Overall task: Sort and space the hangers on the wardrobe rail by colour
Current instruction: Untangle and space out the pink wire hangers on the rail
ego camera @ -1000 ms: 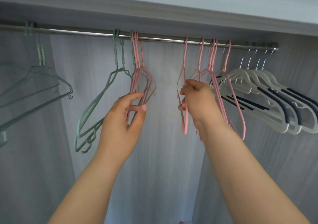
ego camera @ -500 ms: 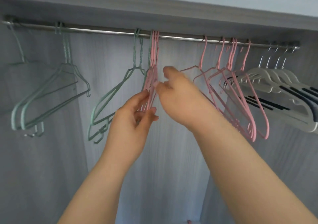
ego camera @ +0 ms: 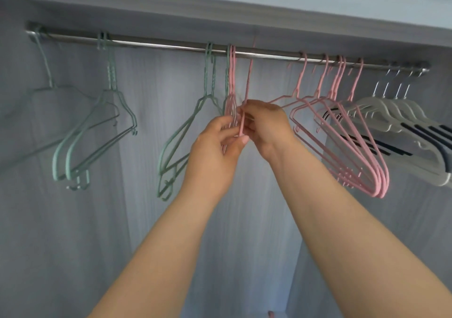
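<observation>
Left hand [ego camera: 217,146] and right hand [ego camera: 266,124], each grip pinching thin pink hangers [ego camera: 231,102]: likely light, springy, tangle-prone wire; best held near the neck.

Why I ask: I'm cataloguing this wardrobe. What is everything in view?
rail: one, steel, across the top
green hangers: at least five, green, rail's left half
pink hangers: five right of centre, more bunched mid-rail, pink
white hangers: four, white with dark strips, far right
left hand: one, pinching the mid-rail pink bunch
right hand: one, gripping a pink wire there
</observation>
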Demonstrator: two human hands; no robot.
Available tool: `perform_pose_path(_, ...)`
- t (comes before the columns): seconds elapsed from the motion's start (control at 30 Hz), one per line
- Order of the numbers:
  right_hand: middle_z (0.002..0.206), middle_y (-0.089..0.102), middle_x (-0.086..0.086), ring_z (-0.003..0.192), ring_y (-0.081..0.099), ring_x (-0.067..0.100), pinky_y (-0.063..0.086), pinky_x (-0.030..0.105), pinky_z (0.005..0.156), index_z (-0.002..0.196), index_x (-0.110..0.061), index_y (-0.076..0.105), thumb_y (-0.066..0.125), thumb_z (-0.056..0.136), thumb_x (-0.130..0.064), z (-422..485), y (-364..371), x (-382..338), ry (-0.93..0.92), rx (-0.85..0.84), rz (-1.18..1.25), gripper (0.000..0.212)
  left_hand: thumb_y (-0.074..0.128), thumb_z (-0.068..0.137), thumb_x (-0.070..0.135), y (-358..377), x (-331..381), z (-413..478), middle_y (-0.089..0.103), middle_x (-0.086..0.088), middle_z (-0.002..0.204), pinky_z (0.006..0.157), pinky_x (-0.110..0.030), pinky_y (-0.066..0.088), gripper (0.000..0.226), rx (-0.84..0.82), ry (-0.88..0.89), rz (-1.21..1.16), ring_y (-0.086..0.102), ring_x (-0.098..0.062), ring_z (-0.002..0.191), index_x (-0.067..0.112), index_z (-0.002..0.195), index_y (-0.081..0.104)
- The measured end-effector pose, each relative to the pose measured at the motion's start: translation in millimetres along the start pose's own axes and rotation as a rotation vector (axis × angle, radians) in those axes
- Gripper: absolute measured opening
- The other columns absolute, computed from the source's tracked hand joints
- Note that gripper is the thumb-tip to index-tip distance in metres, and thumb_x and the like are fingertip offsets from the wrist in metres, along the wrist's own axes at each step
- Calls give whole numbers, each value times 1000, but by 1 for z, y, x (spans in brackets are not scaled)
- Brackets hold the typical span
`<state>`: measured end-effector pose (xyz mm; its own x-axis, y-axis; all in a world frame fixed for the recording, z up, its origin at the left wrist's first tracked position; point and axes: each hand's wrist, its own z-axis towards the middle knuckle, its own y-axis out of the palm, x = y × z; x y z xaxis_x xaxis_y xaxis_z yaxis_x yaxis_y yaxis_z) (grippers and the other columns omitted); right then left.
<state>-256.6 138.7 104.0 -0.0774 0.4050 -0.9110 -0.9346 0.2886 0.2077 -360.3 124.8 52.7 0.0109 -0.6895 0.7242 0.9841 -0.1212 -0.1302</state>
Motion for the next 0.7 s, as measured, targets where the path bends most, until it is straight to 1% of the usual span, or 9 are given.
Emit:
perform_pose_path(0.07,58,54,7,53,48,14,42,23,53,66,-5,53,42,89,3,12,-2,-8,35,40,62,27,56,87,9,3,1,0,63,-2,114,79,2,37,36,-6,36,67,57,-6,99,10,123,48)
perform_pose_path(0.13,44,57,2,51,48,12,44,21,49,65,-5,52,43,91,0,22,-4,-12,79,64,135,28,54,88,8,3,5,2,61,-1,117,78,6,31,38,-8,74,140,55,-6,102,10,125,47)
perform_pose_path(0.2,34,56,-2,46,51,10,46,17,42,66,-6,53,47,91,-1,23,-6,-6,127,85,186,27,55,87,9,0,11,2,61,4,114,80,5,30,39,-17,93,190,54,-4,104,12,125,48)
perform_pose_path(0.3,36,57,-4,37,54,5,44,13,38,67,-7,56,53,89,-3,6,-13,16,194,44,218,22,60,84,14,-6,18,-6,60,6,112,84,-4,37,38,-26,110,276,55,-3,102,12,121,52)
perform_pose_path(0.37,46,60,-3,47,56,7,46,14,42,71,-8,59,57,87,-8,-15,-21,30,208,-26,153,16,63,83,22,-9,21,-15,64,2,114,87,-21,42,37,-28,83,395,58,-12,103,13,118,55)
perform_pose_path(0.47,62,56,7,58,53,16,48,17,50,72,-6,60,59,86,-11,-46,-33,42,185,-143,77,15,60,85,22,-6,26,-35,71,2,100,78,-31,48,24,-81,45,529,63,-17,94,16,108,60)
perform_pose_path(0.57,67,50,12,60,48,20,44,25,58,83,-1,58,59,86,-9,-66,-44,47,176,-197,96,8,56,86,19,6,31,-66,72,6,89,75,-32,49,18,-116,24,495,64,-15,85,23,104,61)
perform_pose_path(0.63,72,54,9,66,50,19,45,27,66,101,1,56,61,84,-9,-74,-53,55,203,-202,79,20,59,85,16,15,29,-85,71,10,88,78,-29,51,22,-120,-33,397,65,-9,84,28,103,63)
perform_pose_path(0.7,77,58,3,68,54,13,46,22,72,115,-2,53,59,86,-13,-80,-65,67,215,-229,-34,31,61,83,12,20,19,-100,72,13,84,77,-18,50,26,-97,-99,334,65,-2,81,33,97,63)
